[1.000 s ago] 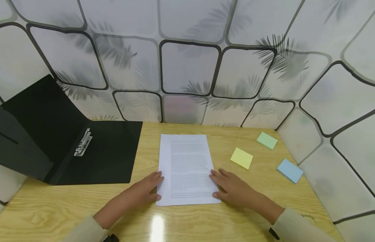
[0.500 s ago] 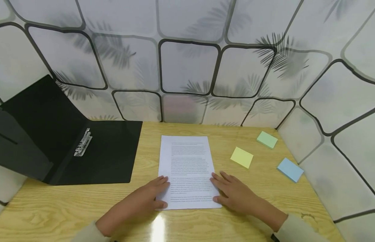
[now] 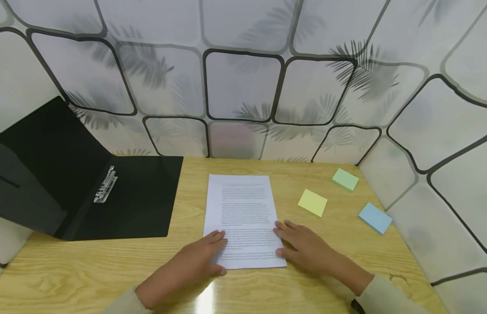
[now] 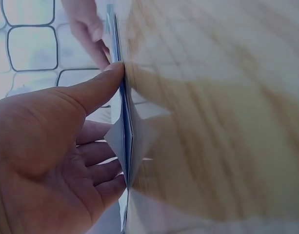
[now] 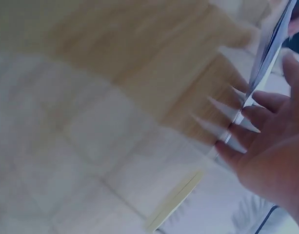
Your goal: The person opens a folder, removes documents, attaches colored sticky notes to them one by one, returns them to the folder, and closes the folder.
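A stack of printed paper (image 3: 247, 218) lies flat on the wooden table in front of me. My left hand (image 3: 194, 261) rests on its lower left corner, fingers spread over the top sheet and the thumb at the near edge. In the left wrist view, the paper stack (image 4: 127, 146) is seen edge-on, its sheets slightly parted, with the left hand (image 4: 47, 156) against it. My right hand (image 3: 306, 248) touches the right edge with extended fingertips. In the right wrist view, those fingers (image 5: 237, 134) meet the stack's edge.
An open black folder (image 3: 137, 196) with a metal clip (image 3: 106, 185) stands at the left, its cover raised against the wall. Yellow (image 3: 313, 202), green (image 3: 345, 179) and blue sticky note pads (image 3: 375, 218) lie on the right. A patterned wall (image 3: 243, 87) closes off the back.
My left hand has slid to the right, from the stack's left edge onto its lower left corner. The stack has shifted slightly. My right hand stays at the right edge.
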Motion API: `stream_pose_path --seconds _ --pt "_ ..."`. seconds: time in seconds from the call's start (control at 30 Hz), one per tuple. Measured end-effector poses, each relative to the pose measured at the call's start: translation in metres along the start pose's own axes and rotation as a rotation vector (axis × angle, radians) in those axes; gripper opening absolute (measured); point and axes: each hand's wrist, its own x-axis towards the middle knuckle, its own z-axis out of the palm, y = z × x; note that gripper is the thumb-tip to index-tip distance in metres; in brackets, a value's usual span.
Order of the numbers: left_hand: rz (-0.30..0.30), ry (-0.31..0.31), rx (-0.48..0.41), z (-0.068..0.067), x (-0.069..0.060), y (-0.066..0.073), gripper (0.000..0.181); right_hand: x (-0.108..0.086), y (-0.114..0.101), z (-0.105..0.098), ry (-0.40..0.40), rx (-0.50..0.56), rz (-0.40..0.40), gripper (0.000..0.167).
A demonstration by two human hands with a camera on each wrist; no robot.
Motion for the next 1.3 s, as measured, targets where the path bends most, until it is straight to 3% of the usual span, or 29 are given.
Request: stream_pose_path --seconds 0.2,0.43,0.57,0.77,0.87,1.0,1.07,1.23,1.3 --pt "0.016 -0.014 -0.082 0.0 -0.002 -0.008 0.07 0.009 0.028 -0.014 0.129 0.099 0.078 0.065" --pt "0.061 -0.036 -0.211 -0.001 -0.003 -0.021 0.065 0.011 0.073 -0.039 0.23 -0.062 0.151 0.068" --pt "0.046 -0.012 -0.235 0.0 -0.002 -0.021 0.067 0.011 0.094 -0.047 0.197 -0.107 0.213 0.079" --pt "-0.086 0.04 -0.22 0.005 -0.002 -0.017 0.086 0.007 0.113 -0.05 0.137 -0.072 0.239 0.093" --pt "-0.137 0.057 -0.192 0.006 -0.002 -0.016 0.094 0.006 0.119 -0.048 0.134 -0.073 0.218 0.088" --pt "-0.173 0.066 -0.166 0.007 -0.001 -0.016 0.1 0.008 0.123 -0.046 0.148 -0.051 0.211 0.064" --pt "-0.18 0.06 -0.172 0.008 -0.001 -0.017 0.101 0.008 0.124 -0.045 0.151 -0.045 0.217 0.064" --pt "-0.174 0.051 -0.182 0.006 -0.002 -0.018 0.101 0.007 0.122 -0.047 0.136 -0.015 0.261 0.092" --pt "-0.169 0.048 -0.179 0.005 -0.002 -0.018 0.101 0.007 0.121 -0.048 0.127 0.004 0.28 0.096"
